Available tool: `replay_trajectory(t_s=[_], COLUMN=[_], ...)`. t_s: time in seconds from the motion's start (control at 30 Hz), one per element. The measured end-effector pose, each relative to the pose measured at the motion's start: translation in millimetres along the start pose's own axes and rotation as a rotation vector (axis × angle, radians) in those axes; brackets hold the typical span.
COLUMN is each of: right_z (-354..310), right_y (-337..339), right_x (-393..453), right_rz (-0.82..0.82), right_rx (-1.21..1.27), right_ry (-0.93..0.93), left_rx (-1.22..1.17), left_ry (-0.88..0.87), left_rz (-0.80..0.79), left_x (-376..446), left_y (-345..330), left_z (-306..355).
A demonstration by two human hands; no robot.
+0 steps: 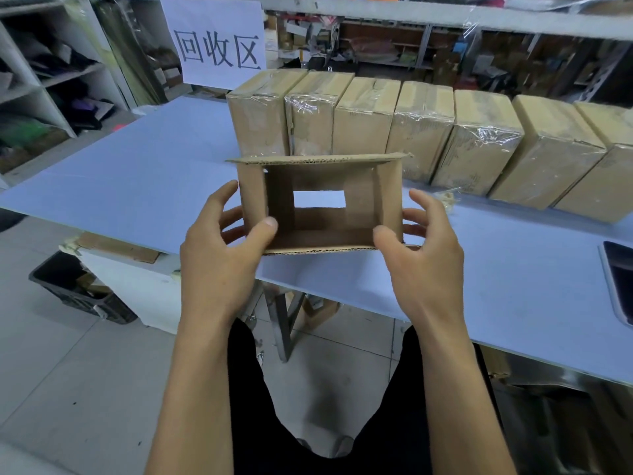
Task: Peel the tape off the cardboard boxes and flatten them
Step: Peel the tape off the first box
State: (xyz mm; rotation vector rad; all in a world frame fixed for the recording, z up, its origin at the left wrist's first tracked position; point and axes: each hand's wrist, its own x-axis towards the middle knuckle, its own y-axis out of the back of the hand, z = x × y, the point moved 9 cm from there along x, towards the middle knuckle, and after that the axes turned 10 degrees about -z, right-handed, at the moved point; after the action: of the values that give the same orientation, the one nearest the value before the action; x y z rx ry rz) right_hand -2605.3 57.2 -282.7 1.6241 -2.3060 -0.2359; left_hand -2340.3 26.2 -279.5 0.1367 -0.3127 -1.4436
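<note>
The opened box (320,204) hangs in the air between my two hands, above the near edge of the tabletop (137,173), its tube pointing straight away from me so that I look through it to a bright rectangle of tabletop at the far end. Its long axis across the opening runs left to right, level with my knuckles. My left hand (219,255) grips the left wall: thumb hooked inside at the lower corner, fingers (227,192) spread on the outer face. My right hand (423,255) mirrors it on the right wall, thumb inside, fingers (423,204) curled round the outside. Both hands are equally near; neither leads. The top flap (318,159) and bottom flap jut sideways past the walls. Judging from this hold, flattening calls for shearing the opposite walls so the tube collapses along its creases. Behind, the row of taped boxes (421,132) stands upright on the tabletop, well apart from my hands.
</note>
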Motion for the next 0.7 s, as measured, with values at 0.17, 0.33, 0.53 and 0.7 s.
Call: replay_trajectory(t_s=[0.17,0.33,0.53,0.7], right_z=[13,12,14,5], right_y=[5,3,-1,-1], right_x=[4,3,2,4], right_rz=[0.012,-0.021,-0.127,-0.184], right_rx=[0.202,0.264,0.243,0.237], right_ry=[-0.053,-0.046,-0.132,-0.048], left_rx=[-0.162,-0.285,-0.339,-0.367], left_ry=[0.024,0.084,0.194,0.003], left_rz=[-0.073,-0.124,-0.174,-0.322], left_x=[7,5,0,0], left_y=[6,1,-4,-5], left_z=[-9,-17,-22,-3])
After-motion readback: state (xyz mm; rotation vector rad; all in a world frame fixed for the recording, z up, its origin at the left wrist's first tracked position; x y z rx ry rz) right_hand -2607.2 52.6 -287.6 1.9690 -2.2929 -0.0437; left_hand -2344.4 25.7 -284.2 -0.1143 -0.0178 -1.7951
